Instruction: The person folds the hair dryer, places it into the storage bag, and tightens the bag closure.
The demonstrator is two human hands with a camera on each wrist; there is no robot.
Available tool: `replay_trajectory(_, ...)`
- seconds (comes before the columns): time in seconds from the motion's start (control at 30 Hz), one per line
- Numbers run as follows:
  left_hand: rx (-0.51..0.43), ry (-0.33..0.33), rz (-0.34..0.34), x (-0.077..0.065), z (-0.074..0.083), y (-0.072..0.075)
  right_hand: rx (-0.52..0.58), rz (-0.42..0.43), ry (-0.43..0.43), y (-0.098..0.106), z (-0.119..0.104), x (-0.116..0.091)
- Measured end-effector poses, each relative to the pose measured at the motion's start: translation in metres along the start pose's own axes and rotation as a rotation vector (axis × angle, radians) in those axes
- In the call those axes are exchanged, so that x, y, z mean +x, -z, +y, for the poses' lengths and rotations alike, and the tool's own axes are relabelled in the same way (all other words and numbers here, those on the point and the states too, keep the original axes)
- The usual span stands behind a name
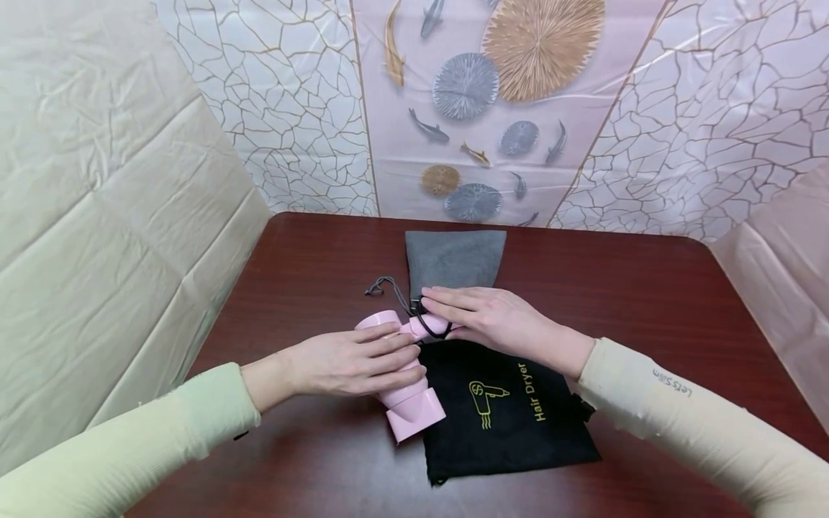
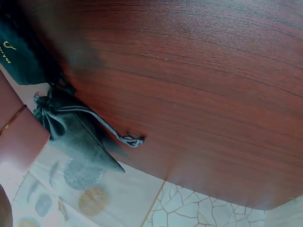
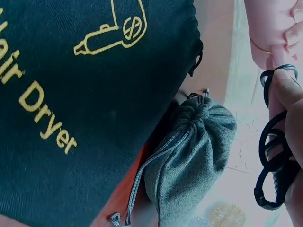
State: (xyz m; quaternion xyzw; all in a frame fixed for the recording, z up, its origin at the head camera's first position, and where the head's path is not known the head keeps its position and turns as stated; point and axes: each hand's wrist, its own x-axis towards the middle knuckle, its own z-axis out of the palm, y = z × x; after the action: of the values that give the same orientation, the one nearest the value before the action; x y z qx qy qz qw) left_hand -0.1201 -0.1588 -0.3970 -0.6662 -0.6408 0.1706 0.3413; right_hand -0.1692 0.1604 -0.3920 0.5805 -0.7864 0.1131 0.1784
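A pink hair dryer with a flat nozzle overlaps the left edge of a black drawstring bag in the head view. Across the dryer's barrel lies my left hand, its fingers wrapped over it. My right hand grips the handle, where a black cord hangs in loops beside the thumb. Yellow "Hair Dryer" lettering and a dryer drawing mark the bag. Part of the pink barrel with its gold ring shows in the left wrist view. My right palm hides much of the handle.
Beyond the hands lies a grey drawstring pouch, its string trailing left. All of it rests on a dark red-brown wooden table. Patterned cloth hangs behind the table, with plain pale cloth along the left side.
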Motion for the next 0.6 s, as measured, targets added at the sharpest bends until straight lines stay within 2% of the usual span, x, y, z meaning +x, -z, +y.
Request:
replay_trajectory(0.43,-0.042,0.045,0.028,0.006,0.005,-0.009,-0.044,0.043,-0.055,-0.004,-0.006,-0.010)
replay_trajectory(0.6,-0.089,0.040,0.014,0.009,0.006,-0.009,-0.010,0.007,-0.051,-0.007,-0.004,-0.014)
